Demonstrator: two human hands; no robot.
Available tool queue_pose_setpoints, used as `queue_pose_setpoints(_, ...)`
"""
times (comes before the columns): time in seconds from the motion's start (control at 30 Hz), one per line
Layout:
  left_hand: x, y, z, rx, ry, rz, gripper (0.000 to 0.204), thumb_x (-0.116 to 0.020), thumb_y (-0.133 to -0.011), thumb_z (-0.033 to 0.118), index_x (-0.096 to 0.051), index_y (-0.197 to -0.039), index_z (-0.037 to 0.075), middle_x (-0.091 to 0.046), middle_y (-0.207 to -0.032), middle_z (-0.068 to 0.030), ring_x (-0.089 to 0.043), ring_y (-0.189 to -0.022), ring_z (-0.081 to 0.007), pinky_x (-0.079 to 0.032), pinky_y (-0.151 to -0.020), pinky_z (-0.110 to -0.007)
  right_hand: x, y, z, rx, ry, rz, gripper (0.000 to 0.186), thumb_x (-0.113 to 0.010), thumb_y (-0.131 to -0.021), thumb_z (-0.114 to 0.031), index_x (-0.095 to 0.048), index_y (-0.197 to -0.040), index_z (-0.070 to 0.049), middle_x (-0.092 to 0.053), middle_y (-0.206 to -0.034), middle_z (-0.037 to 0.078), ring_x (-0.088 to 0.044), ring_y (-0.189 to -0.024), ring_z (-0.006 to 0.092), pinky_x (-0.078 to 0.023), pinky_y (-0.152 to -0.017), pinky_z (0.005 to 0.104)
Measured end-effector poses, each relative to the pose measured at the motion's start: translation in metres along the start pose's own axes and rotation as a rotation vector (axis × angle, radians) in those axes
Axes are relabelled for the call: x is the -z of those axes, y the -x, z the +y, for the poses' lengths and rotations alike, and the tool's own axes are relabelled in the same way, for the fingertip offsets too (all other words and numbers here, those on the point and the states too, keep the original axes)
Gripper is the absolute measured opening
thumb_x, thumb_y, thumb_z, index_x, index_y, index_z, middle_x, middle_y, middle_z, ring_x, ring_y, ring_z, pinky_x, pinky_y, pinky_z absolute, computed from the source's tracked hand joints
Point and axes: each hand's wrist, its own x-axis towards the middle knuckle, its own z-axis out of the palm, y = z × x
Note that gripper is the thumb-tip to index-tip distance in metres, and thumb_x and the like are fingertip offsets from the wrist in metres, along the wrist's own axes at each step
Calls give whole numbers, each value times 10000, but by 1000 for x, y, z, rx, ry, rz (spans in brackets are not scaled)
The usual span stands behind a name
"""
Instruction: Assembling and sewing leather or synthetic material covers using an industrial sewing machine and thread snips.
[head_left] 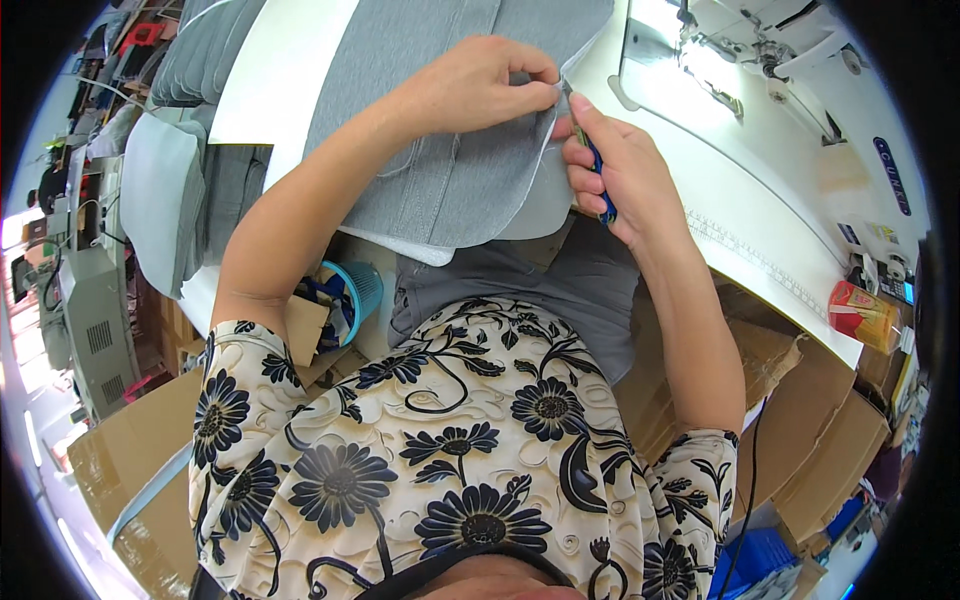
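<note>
A grey fabric piece [390, 200] with stitched lines and a pale edge lies on the white table over the lap. My left hand [510, 85] is closed in a pinch on its right edge, at the top centre. Just to the right, my right hand [615, 165] grips small blue-handled snips [600, 200], their tip at the pinched edge beside my left fingertips. Whether a thread is between them is too small to tell.
A sewing machine [760, 60] stands at upper right, above a ruler strip [750, 260]. Stacked grey pieces [150, 200] lie at left, near a grey metal box [95, 330]. A blue basket [365, 290] and cardboard [800, 450] are below table level.
</note>
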Motion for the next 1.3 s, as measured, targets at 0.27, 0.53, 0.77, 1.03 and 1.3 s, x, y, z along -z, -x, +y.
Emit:
queue_pose_setpoints(0.27, 3, 4, -2, 59, -17, -36, 277, -616, -913, 283, -683, -980, 23, -640, -805, -48, -553, -733, -132, -439, -659, -299, 19, 16, -4, 80, -211, 76, 407, -507, -1025, -395, -573, -920, -8, -372, -627, -54, -304, -448, 31, -213, -370, 207)
queue_pose_setpoints(0.53, 2, 5, 2, -39, -44, 30, 263, -639, -893, 277, -680, -954, 24, -640, -788, -29, -551, -714, -114, -445, -647, -288, 9, -23, -16, 473, 884, 230, 346, -630, -868, -318, -676, -889, 25, -637, -647, 133, -566, -582, 207, -461, -603, 353)
queue_pose_setpoints(0.77, 32, 3, -13, 75, 436, 176, 131, -628, -889, 182, -621, -816, 74, -544, -741, 59, -531, -703, -34, -441, -623, -230, 30, -23, -2, 355, 809, 301, 299, -596, -862, -266, -672, -863, 23, -593, -612, 109, -549, -582, 171, -455, -596, 331)
queue_pose_setpoints(1.03, -38, -10, 0, -376, -359, -14, 251, -621, -931, 266, -694, -1053, 59, -687, -1100, -109, -628, -1051, -276, -463, -957, -432, 92, 13, 1, 342, 986, 497, 341, -651, -902, -343, -702, -975, -14, -617, -680, 68, -555, -647, 146, -464, -632, 317)
queue_pose_setpoints(1.3, -12, -19, -4, -289, -532, -104, 499, -596, -937, 412, -609, -1284, 55, -535, -1396, -166, -416, -1374, -357, -273, -1116, -638, 192, 43, -23, 386, 1721, 976, 464, -556, -954, -424, -627, -1224, -54, -672, -1055, 192, -648, -979, 366, -497, -850, 447)
